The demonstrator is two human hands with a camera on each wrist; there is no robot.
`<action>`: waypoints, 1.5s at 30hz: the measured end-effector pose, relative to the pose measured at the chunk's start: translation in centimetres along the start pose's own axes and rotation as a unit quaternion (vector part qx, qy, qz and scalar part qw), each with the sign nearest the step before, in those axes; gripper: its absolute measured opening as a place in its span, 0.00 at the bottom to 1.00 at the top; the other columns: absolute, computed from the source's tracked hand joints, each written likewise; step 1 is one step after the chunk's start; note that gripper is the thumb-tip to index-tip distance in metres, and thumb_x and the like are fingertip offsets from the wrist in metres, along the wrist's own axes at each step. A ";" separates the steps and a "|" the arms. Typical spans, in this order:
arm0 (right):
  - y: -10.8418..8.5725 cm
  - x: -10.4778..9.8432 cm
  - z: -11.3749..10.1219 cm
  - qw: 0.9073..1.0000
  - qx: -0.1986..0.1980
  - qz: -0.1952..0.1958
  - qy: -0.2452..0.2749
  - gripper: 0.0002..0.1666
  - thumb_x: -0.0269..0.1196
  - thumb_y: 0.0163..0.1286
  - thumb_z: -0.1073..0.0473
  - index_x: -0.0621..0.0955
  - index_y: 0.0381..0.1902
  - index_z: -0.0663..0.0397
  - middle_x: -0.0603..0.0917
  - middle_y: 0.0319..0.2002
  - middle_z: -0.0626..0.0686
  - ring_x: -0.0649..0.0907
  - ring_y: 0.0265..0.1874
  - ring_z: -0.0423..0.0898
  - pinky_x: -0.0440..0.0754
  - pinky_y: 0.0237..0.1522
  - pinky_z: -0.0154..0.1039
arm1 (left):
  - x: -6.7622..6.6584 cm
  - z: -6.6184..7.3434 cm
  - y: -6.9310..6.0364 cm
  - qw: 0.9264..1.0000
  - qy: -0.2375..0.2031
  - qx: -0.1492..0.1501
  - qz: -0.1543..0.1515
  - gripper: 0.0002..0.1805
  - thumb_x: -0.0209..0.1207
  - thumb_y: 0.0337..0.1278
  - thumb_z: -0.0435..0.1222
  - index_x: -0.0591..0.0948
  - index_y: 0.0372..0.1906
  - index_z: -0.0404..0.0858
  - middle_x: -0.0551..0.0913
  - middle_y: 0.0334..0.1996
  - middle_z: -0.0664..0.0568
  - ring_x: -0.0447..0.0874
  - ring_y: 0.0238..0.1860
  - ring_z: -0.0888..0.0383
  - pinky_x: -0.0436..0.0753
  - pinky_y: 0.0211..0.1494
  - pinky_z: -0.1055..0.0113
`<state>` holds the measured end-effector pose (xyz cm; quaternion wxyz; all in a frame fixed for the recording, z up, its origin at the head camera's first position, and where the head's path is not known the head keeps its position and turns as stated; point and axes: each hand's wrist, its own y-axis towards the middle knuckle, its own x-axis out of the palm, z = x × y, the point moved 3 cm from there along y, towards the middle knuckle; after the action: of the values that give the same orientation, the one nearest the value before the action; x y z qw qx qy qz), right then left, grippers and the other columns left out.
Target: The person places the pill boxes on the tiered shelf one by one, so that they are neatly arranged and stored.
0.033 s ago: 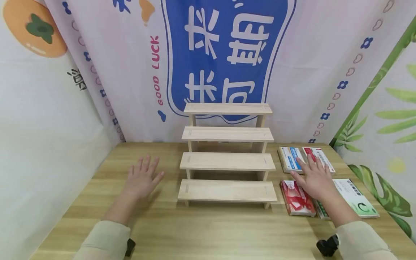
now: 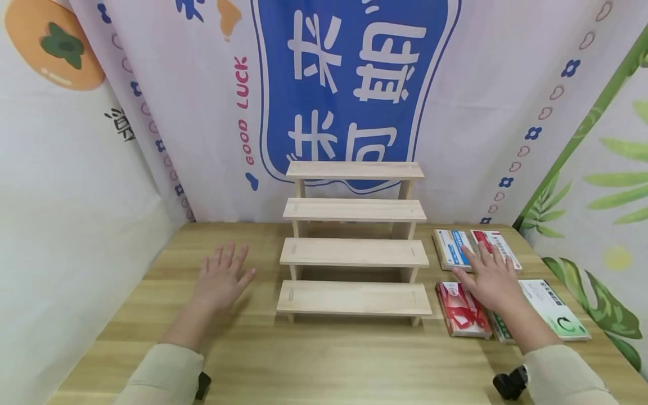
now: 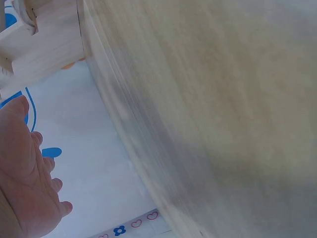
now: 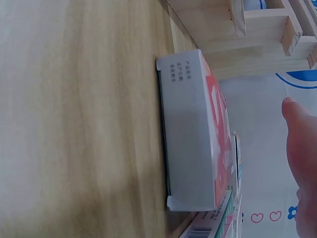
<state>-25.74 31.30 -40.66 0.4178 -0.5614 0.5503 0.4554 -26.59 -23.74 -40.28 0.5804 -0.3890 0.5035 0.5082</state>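
My left hand [image 2: 221, 279] is held over the wooden table left of a stepped wooden rack [image 2: 354, 252], fingers spread and holding nothing. Over on the right, my right hand [image 2: 491, 281] hovers above several small boxes, its fingers spread too. Below and left of it lies a red box [image 2: 463, 309]; in the right wrist view the white end of this red box [image 4: 190, 134] faces the camera, with the hand apart from it. Behind are a blue-and-white box [image 2: 452, 247] and a red-and-white box [image 2: 501, 244]. A white-and-green box [image 2: 554, 309] lies partly behind the right forearm.
The rack has several steps and stands at the middle of the table [image 2: 314, 360], near the back. A printed cloth [image 2: 212, 140] hangs behind it, with more cloth at both sides. Another green-edged box [image 2: 501, 329] is mostly covered by the right forearm.
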 end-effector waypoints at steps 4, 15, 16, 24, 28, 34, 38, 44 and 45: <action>0.2 0.1 0.2 1.000 0.004 0.002 -0.003 0.50 0.40 0.72 0.26 0.53 0.77 0.54 0.42 0.75 0.74 0.38 0.73 0.74 0.31 0.70 0.75 | 0.0 0.1 0.2 1.000 0.003 0.002 0.003 0.39 0.40 0.74 0.56 0.48 0.78 0.39 0.38 0.78 0.34 0.31 0.76 0.31 0.30 0.74 0.31; -1.2 -0.8 0.6 0.998 0.010 0.062 0.005 0.44 0.45 0.74 0.32 0.62 0.72 0.60 0.52 0.72 0.76 0.52 0.70 0.77 0.48 0.68 0.77 | 0.0 1.2 -0.6 0.997 -0.073 0.023 0.011 0.39 0.40 0.75 0.54 0.48 0.77 0.34 0.43 0.76 0.29 0.41 0.75 0.28 0.44 0.75 0.31; -1.6 -0.9 1.0 0.997 0.017 0.070 0.016 0.43 0.46 0.75 0.33 0.64 0.71 0.61 0.54 0.71 0.76 0.55 0.68 0.78 0.51 0.66 0.78 | 0.2 1.4 -0.9 0.994 -0.104 0.025 0.012 0.39 0.41 0.75 0.54 0.49 0.77 0.33 0.46 0.76 0.28 0.44 0.74 0.28 0.47 0.75 0.32; -5.2 -0.7 6.1 0.982 0.104 0.113 0.105 0.38 0.48 0.76 0.39 0.68 0.66 0.66 0.61 0.66 0.78 0.64 0.60 0.79 0.65 0.55 0.76 | 2.1 3.6 -2.4 0.929 -0.370 0.009 -0.031 0.38 0.53 0.71 0.47 0.55 0.75 0.33 0.58 0.74 0.34 0.59 0.72 0.33 0.61 0.75 0.40; -6.9 -0.1 8.8 0.978 0.120 0.126 0.114 0.39 0.50 0.75 0.41 0.66 0.65 0.71 0.58 0.66 0.80 0.59 0.62 0.81 0.59 0.56 0.78 | 3.1 4.5 -2.9 0.901 -0.431 -0.006 -0.047 0.39 0.58 0.67 0.45 0.58 0.74 0.32 0.62 0.72 0.33 0.65 0.69 0.34 0.68 0.72 0.44; -8.9 0.4 11.9 0.978 0.153 0.105 0.095 0.41 0.49 0.75 0.41 0.62 0.67 0.72 0.51 0.67 0.84 0.52 0.62 0.86 0.52 0.58 0.81 | 4.7 4.9 -3.3 0.870 -0.488 -0.032 -0.059 0.38 0.61 0.64 0.42 0.60 0.72 0.30 0.65 0.71 0.34 0.66 0.70 0.38 0.71 0.72 0.50; -9.9 1.1 13.2 0.975 0.188 0.081 0.088 0.41 0.48 0.75 0.40 0.61 0.66 0.73 0.51 0.65 0.85 0.52 0.62 0.85 0.53 0.60 0.79 | 5.5 5.1 -3.6 0.864 -0.500 -0.049 -0.047 0.35 0.64 0.61 0.41 0.67 0.69 0.31 0.73 0.65 0.36 0.73 0.66 0.41 0.78 0.67 0.58; -10.8 2.0 14.2 0.971 0.217 0.048 0.087 0.45 0.46 0.75 0.37 0.60 0.68 0.74 0.55 0.65 0.83 0.54 0.64 0.81 0.58 0.59 0.78 | 6.3 5.3 -3.9 0.854 -0.515 -0.070 -0.006 0.29 0.66 0.57 0.35 0.74 0.63 0.30 0.79 0.59 0.36 0.80 0.59 0.44 0.83 0.58 0.67; -10.8 2.0 14.3 0.972 0.214 0.046 0.086 0.45 0.46 0.75 0.37 0.59 0.68 0.74 0.55 0.65 0.82 0.54 0.64 0.81 0.59 0.59 0.77 | 6.4 5.4 -4.0 0.853 -0.516 -0.074 0.001 0.28 0.67 0.57 0.34 0.75 0.62 0.30 0.80 0.59 0.36 0.80 0.58 0.44 0.84 0.58 0.68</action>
<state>-15.69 45.20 -46.34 0.4583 -0.4694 0.6943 0.2959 -21.82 -18.02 -45.80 0.7258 -0.1126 0.0926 0.6723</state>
